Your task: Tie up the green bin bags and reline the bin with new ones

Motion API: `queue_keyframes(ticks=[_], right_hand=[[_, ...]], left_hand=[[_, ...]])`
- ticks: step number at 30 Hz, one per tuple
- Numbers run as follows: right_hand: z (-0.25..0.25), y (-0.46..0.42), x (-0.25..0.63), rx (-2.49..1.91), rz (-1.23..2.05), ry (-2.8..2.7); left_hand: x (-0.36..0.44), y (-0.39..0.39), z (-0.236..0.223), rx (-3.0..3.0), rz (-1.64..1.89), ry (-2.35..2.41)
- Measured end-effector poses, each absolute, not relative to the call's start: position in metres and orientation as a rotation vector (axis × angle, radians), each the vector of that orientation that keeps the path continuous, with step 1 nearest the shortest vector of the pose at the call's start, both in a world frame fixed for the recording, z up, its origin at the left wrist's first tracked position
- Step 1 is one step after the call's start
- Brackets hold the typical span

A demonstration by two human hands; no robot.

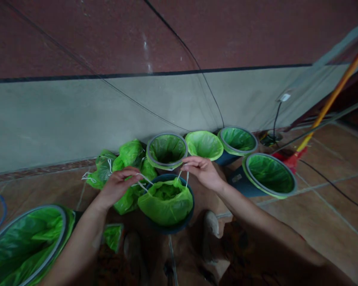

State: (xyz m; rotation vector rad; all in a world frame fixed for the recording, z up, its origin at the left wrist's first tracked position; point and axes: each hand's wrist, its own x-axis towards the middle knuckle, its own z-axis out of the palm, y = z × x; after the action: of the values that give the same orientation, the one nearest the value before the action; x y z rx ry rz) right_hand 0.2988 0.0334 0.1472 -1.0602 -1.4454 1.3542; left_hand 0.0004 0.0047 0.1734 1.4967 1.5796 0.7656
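Observation:
A green drawstring trash bag (167, 208) sits in a blue trash can (170, 228) on the floor between my feet. My left hand (121, 186) pinches a loop of its white drawstring on the left. On the other side, my right hand (203, 170) grips the opposite white loop, fingers closed. Both loops are pulled up and outward, and the bag's mouth gapes between them with crumpled green plastic inside. Just left of the can lie tied green bags (131, 155) with white strings, partly hidden behind my left hand.
Lined bins stand along the wall: a grey-rimmed bin (167, 163), a light green-lined bin (204, 145), another bin (238, 153) and a blue bin (244, 180) at right. A large lined bin (64, 234) is at lower left. A broom (289, 159) with an orange handle leans right; cables cross wall and floor.

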Motion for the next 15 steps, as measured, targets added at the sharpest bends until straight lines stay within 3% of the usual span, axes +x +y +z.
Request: queue_keyframes(ticks=[5,10,15], right_hand=[[0.181,0.018,0.281,-0.829,1.582,-1.352],[0.159,0.017,0.265,-0.969,1.719,-1.38],[0.145,0.022,0.242,-1.002,1.642,-1.607]], left_hand=[[0.045,0.005,0.181,1.392,0.994,1.25],[0.07,0.011,0.171,1.409,0.97,1.135],[0.081,0.01,0.16,1.409,0.927,1.085]])
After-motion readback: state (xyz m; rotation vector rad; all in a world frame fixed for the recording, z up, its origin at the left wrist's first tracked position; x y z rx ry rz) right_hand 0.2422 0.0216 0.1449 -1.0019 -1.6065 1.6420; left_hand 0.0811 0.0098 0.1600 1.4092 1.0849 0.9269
